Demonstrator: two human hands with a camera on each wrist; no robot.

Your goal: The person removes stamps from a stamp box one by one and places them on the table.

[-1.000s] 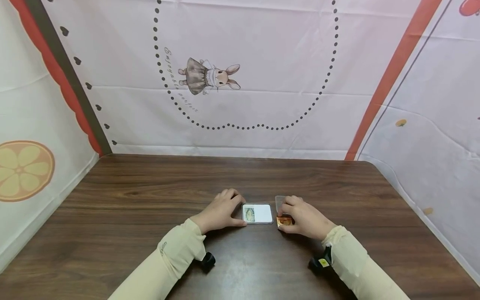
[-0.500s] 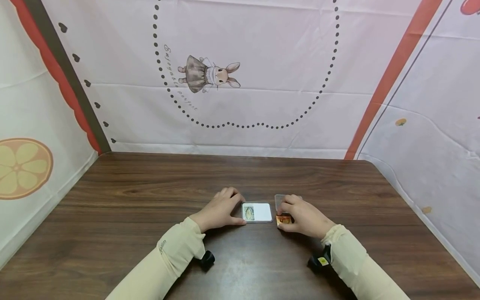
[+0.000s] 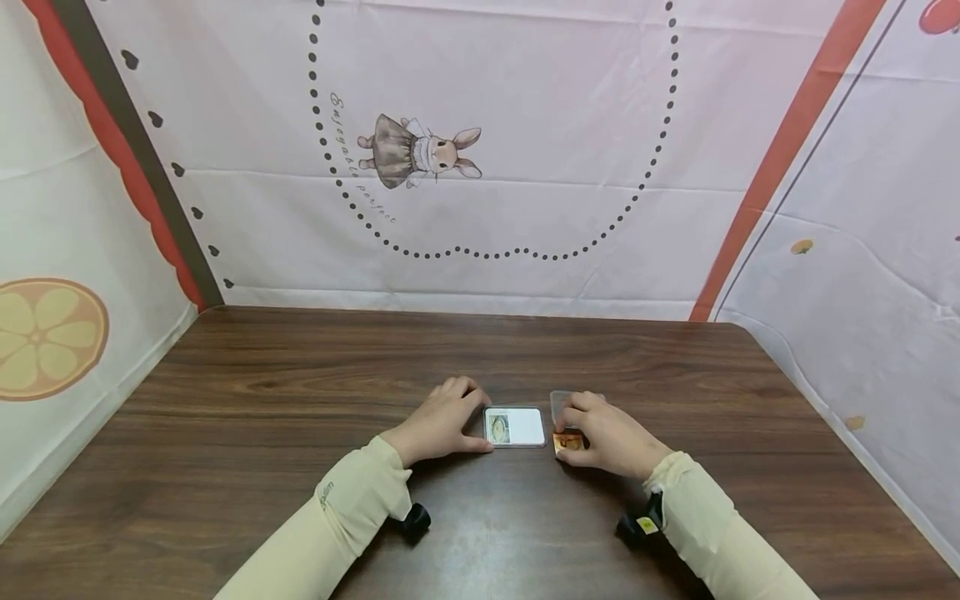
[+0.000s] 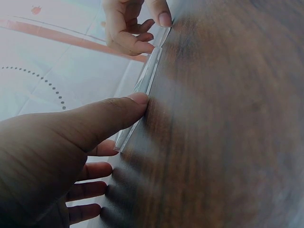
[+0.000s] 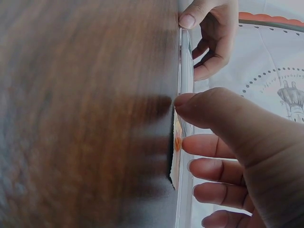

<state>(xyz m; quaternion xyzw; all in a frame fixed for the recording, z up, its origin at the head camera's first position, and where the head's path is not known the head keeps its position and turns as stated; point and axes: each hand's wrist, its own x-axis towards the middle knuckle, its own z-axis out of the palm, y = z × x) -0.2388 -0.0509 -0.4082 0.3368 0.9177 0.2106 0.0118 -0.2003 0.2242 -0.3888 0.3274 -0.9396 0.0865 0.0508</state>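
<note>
A flat clear plastic case (image 3: 525, 427) lies on the table, with a white insert and a small green picture at its left end. My left hand (image 3: 442, 423) holds that end between thumb and forefinger; the left wrist view shows the thumb on the near edge of the case (image 4: 153, 71). Right of it, my right hand (image 3: 615, 435) pinches a small orange stamp (image 3: 567, 442) by its near and far sides. A toothed edge shows on the stamp (image 5: 175, 173) in the right wrist view. Part of the stamp is hidden under the fingers.
Behind the right fingers lies a second clear plastic piece (image 3: 558, 402), partly covered by the hand. The brown wood-grain table (image 3: 300, 367) meets a printed cloth (image 3: 540, 208) at its back and sides. Black wrist cameras (image 3: 415, 523) hang under both sleeves.
</note>
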